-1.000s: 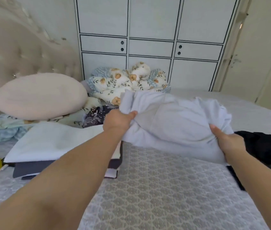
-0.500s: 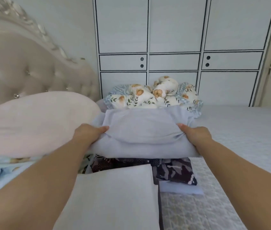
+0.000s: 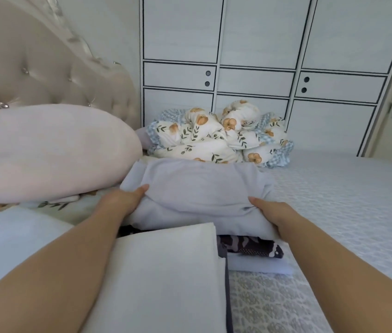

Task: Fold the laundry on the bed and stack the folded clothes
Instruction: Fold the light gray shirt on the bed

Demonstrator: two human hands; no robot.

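Both hands — left (image 3: 120, 200), right (image 3: 274, 212) — pinch the folded grey top (image 3: 197, 191) at its ends, landing it on the dark patterned stack (image 3: 250, 246); white stack (image 3: 166, 272) done — unfolded laundry not in view.

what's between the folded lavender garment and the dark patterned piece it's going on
Nothing visible. The lavender garment, gripped at its ends by the left hand and right hand, already sits directly over the dark patterned piece; no object shows between them.
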